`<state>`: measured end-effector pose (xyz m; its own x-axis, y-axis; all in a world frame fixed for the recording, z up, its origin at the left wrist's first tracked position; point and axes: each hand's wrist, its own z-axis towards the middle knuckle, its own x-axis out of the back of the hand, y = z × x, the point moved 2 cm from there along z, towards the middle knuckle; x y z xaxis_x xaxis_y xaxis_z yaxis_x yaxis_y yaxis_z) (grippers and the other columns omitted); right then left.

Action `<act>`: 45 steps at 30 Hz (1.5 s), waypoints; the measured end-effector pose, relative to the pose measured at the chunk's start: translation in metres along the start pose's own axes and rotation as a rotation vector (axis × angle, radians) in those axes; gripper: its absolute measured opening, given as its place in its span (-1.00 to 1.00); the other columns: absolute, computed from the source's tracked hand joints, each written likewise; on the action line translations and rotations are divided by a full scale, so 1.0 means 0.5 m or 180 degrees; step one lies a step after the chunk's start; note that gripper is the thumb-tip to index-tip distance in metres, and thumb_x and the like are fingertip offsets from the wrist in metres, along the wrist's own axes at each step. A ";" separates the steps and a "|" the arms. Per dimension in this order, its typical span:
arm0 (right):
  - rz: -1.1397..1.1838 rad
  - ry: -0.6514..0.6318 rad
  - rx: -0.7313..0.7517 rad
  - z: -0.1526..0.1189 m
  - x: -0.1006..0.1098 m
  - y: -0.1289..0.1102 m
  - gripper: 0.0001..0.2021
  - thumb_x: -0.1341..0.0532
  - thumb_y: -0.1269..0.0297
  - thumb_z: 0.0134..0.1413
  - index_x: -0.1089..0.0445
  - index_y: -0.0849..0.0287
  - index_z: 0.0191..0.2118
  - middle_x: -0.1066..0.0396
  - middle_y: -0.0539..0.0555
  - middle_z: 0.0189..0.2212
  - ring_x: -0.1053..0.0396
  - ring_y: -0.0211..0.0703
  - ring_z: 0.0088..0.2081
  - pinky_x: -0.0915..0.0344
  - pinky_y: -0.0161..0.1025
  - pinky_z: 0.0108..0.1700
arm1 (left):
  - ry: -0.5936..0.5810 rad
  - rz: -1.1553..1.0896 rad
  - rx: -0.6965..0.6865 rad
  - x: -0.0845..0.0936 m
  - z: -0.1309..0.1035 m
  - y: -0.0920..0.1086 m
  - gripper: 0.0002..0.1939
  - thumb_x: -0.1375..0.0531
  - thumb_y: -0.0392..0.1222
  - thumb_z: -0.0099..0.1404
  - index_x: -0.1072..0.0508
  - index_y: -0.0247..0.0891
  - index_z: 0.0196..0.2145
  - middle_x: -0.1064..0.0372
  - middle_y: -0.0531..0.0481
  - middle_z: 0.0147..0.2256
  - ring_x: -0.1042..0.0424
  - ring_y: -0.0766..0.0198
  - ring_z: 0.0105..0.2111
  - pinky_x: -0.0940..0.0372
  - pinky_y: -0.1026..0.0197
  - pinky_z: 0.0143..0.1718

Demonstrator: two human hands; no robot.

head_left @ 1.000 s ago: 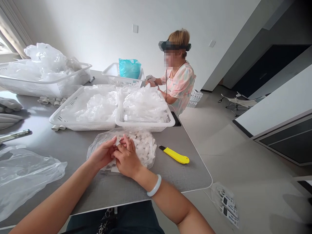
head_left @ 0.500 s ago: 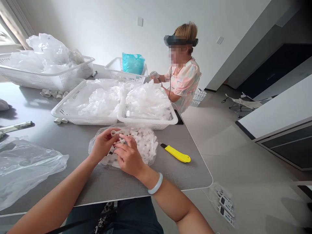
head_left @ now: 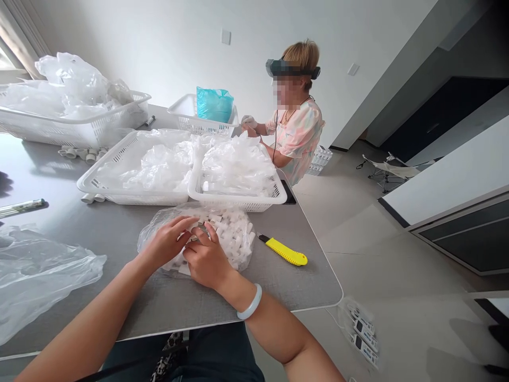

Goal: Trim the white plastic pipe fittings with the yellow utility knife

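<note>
An opened clear plastic bag (head_left: 243,249) full of small white plastic pipe fittings (head_left: 228,233) lies on the grey table under my hands. My left hand (head_left: 169,241) is closed, fingers curled inward around a white pipe fitting that my fingers mostly hide. Right against it, my right hand (head_left: 204,260) has bent fingers meeting the left fingertips; whatever it pinches is hidden. A pale bangle (head_left: 251,303) circles my right wrist. To the right of the bag lies a yellow utility knife (head_left: 286,251).
White baskets with clear plastic bags (head_left: 109,191) (head_left: 238,200) stand just behind. Loose fittings (head_left: 90,155) lie by the left basket (head_left: 119,119). A clear bag (head_left: 51,276) and pen (head_left: 24,208) are at left. A co-worker (head_left: 298,122) sits beyond the table's right edge (head_left: 318,233).
The round fitting seen in my left fingers is now mostly covered, as my left hand has turned over it and my right hand has closed in. The view has shifted slightly.
</note>
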<state>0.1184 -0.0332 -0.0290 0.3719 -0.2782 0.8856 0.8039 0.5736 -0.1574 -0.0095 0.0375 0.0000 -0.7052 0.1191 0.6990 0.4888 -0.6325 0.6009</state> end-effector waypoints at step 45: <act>0.1865 0.0171 0.0012 0.009 0.062 -0.025 -0.71 -0.17 0.50 0.17 -0.54 0.01 -0.44 -0.62 -0.12 -0.17 -0.33 -0.13 0.25 0.13 0.02 0.49 | -0.0428 -0.3448 0.1250 0.022 0.003 0.044 -0.72 -0.52 -0.03 -0.05 -0.65 -0.18 -0.39 -0.58 -0.12 -0.33 -0.57 -0.05 -0.22 -0.48 0.00 -0.13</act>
<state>0.1177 -0.0457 0.0021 0.7768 0.0474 0.6280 0.4556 0.6462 -0.6123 -0.0057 0.0260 0.0217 -0.8031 0.5481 -0.2337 -0.1950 0.1289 0.9723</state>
